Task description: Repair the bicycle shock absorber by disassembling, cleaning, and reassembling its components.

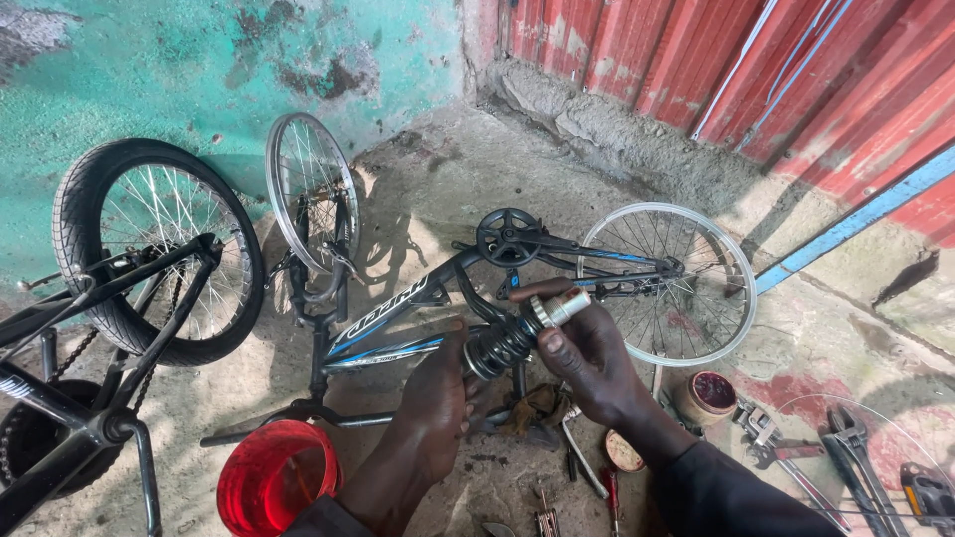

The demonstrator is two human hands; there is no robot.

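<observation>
On the concrete floor, against the green wall: upturned bicycle, black-and-blue frame, bare rear rim on the right side, bare front rim toward the wall. Second bicycle with fat tyre at far left, well apart from the work. Red bucket just below the left forearm. Right of the hands, scattered on the floor: wrenches and pliers, small open tin of reddish grease, rag.

Coil-spring shock held up over the frame's middle, between both hands. Left hand closed round the lower spring end; right hand closed on the upper part, fingers pinching the silver end sleeve.

Best handled, by judgement: steady grip low on the spring, turning or pulling only at the sleeve, keeping the shock in line with the frame. Crank and chainring sit just behind; little room there, knuckles likely to catch.
</observation>
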